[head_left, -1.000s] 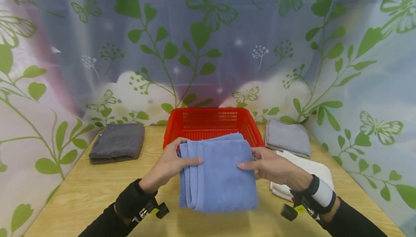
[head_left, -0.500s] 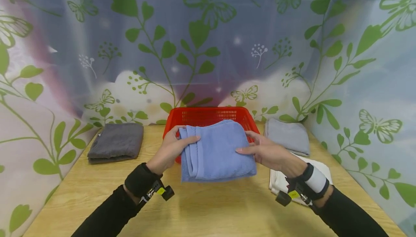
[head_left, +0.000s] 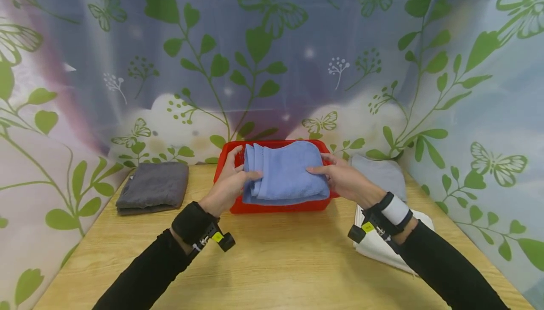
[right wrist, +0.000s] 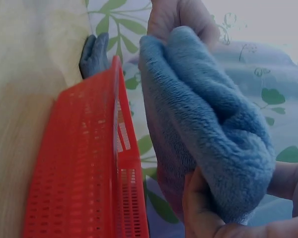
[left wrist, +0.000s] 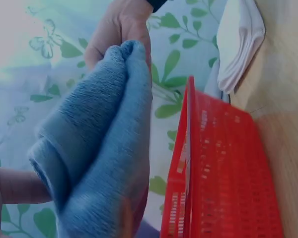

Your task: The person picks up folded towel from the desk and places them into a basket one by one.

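A folded blue towel [head_left: 289, 171] is held up over the red plastic basket [head_left: 276, 207], hiding most of the basket's inside. At its left edge my left hand [head_left: 229, 180] grips it, thumb on the near face. My right hand [head_left: 346, 178] pinches the right edge in the same way, fingers behind the cloth. Both wrist views show the towel's folded layers [left wrist: 104, 134] above the basket rim [right wrist: 115, 99], apart from it.
To the left a folded dark grey towel [head_left: 153, 187] lies on the wooden table [head_left: 272, 263]. On the right lie a light grey towel [head_left: 382, 173] and a white towel [head_left: 386, 248], partly behind my right arm. A patterned curtain [head_left: 272, 64] closes off the back.
Both hands have carried the blue towel forward, from in front of the basket to above it. The towel has tilted flatter. The other towels have stayed where they were.
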The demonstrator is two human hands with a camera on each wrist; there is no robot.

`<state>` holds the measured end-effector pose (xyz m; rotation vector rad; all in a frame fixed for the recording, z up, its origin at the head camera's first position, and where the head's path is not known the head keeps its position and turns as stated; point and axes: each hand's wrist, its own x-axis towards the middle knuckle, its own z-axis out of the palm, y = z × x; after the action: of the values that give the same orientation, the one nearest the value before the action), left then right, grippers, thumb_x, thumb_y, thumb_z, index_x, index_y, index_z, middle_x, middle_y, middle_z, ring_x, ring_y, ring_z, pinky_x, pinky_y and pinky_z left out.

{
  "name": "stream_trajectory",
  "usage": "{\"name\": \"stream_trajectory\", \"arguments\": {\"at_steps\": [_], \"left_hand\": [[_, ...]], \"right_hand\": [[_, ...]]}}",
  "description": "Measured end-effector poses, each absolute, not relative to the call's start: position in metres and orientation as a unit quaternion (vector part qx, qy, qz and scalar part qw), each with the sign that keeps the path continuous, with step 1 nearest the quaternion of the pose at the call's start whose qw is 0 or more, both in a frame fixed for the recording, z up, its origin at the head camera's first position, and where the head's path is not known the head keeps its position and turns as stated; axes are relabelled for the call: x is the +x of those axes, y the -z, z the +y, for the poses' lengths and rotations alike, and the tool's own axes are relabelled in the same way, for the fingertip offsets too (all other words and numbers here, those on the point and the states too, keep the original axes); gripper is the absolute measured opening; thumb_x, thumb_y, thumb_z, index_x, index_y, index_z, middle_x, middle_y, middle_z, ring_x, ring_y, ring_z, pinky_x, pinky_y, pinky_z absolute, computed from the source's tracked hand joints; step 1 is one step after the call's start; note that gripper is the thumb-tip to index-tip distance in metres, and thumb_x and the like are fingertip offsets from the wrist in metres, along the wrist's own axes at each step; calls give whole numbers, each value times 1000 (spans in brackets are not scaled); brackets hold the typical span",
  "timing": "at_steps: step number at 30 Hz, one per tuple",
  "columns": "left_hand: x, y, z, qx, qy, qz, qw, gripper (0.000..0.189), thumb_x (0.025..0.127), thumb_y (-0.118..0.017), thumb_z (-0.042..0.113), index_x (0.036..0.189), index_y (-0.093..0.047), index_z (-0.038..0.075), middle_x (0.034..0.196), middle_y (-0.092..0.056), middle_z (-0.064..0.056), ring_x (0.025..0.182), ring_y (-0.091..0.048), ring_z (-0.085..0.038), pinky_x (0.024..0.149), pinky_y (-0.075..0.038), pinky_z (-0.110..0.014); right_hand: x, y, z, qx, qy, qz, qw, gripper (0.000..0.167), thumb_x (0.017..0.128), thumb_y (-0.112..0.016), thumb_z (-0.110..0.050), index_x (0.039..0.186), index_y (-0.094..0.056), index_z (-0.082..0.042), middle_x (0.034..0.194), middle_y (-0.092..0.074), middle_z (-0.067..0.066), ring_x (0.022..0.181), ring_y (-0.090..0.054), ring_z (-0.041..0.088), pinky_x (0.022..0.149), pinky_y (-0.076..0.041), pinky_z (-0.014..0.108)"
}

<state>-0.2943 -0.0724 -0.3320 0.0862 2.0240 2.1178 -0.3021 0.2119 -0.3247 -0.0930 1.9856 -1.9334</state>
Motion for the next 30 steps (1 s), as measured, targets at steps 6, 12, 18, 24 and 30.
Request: {"name": "stream_trajectory", "arguments": {"at_steps": [6,12,18,24,30], "left_hand": [[-314,328,-71,23,-700,712,51,78,91,-69,1,155,-29,20,150,-49,-18,134,-52,-35,113,-44,-55],[-333,326,-70,8,-656,755,17,59,91,-72,8,144,-46,13,151,-47,-18,137,-49,-33,116,-41,-52],[-351,331,-64,11,-607,795,16,49,91,-69,6,137,-52,8,149,-47,-17,129,-50,-32,114,-44,-48],[-377,332,-60,-1,-560,828,10,45,90,-70,5,133,-56,5,151,-48,-14,115,-57,-27,103,-50,-43],[-397,328,-66,-29,-531,847,20,36,91,-68,10,126,-59,6,102,-53,-9,53,-32,-14,53,-37,-29]], "right_hand": [[-326,319,208,-27,682,710,173,79,102,-60,-16,163,-10,-13,162,-30,18,112,-58,21,88,-57,31],[-351,318,202,-22,680,711,176,75,103,-56,-14,163,-11,-10,166,-26,18,134,-46,33,110,-46,49],[-372,324,197,-27,664,726,178,71,102,-54,-7,161,-14,0,167,-22,21,149,-33,35,121,-33,51],[-392,327,193,-23,631,753,184,62,102,-53,-6,156,-24,7,164,-28,21,148,-35,33,121,-34,47],[-407,331,182,-9,601,778,185,40,102,-54,-8,137,-47,10,153,-41,17,134,-45,27,115,-40,42]]}}
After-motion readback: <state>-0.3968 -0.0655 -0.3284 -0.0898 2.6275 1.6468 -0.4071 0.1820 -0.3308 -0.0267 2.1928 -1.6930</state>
